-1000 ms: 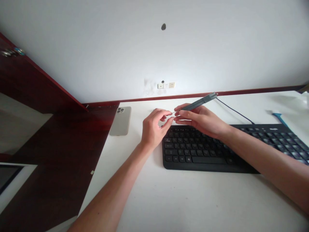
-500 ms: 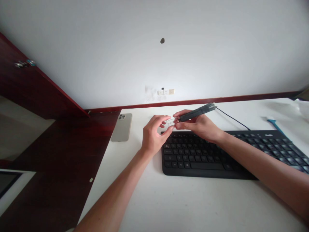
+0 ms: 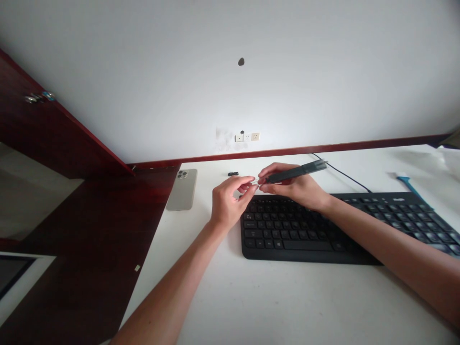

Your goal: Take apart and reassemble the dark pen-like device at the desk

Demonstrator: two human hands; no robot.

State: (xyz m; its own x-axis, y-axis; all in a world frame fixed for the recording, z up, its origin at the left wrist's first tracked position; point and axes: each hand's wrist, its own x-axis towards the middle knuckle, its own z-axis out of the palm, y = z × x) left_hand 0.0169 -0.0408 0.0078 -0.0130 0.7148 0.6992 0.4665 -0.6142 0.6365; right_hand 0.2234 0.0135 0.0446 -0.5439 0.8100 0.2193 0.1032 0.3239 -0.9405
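Above the back edge of a black keyboard (image 3: 287,251), both my hands meet fingertip to fingertip. My right hand (image 3: 291,184) is closed around a long dark grey tool (image 3: 300,171), which looks like a flat handle and slants up to the right. Thin pale wire-like parts (image 3: 255,181) stick out of its left end. My left hand (image 3: 232,199) pinches these thin parts between thumb and fingers. Fingers cover most of the join, so its exact shape is hidden. A small black object (image 3: 233,174) lies on the white table (image 3: 230,297) just behind my left hand.
A pale phone (image 3: 182,190) lies face down near the table's left edge. Behind the keyboard's right part lies a blue brush-like tool (image 3: 413,186). The keyboard's black cable (image 3: 348,176) runs back to the table edge. Wall sockets (image 3: 247,137) sit beyond.
The dark grey tool has turned slightly, and its right end has dipped a little. The wire-like parts look narrower now. The small black object behind my left hand has come into sight.
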